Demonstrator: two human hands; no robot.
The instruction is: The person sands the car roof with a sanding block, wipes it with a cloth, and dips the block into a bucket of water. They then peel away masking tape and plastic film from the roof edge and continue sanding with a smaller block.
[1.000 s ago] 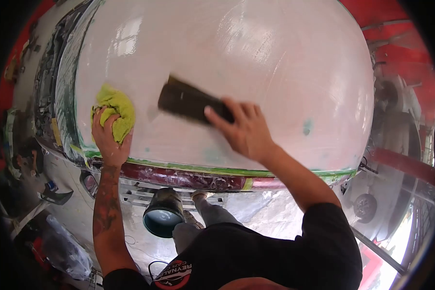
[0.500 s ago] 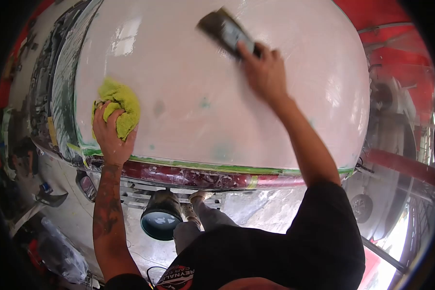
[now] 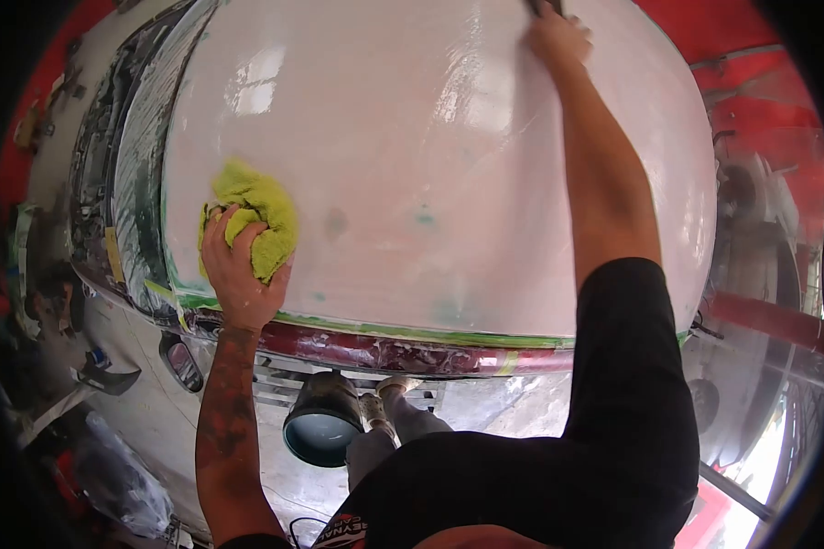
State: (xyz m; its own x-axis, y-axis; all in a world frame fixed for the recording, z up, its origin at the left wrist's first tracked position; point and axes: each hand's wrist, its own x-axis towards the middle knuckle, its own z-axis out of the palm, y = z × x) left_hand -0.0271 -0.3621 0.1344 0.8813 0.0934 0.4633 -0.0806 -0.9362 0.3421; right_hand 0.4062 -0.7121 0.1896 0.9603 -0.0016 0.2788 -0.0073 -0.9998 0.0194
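Left hand (image 3: 245, 282) clamped on a bunched yellow-green cloth (image 3: 270, 197) — cloth against the pale car roof (image 3: 384, 137), near its green-edged side. Right hand (image 3: 559, 38) wrapped around a dark sanding block (image 3: 543, 7), far across the roof — block partly out of view. Bucket (image 3: 328, 393) holds liquid, beside the feet.

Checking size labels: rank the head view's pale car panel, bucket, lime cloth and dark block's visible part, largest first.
1. Pale car panel
2. Lime cloth and bucket: too alike to rank
3. Dark block, partly out of frame
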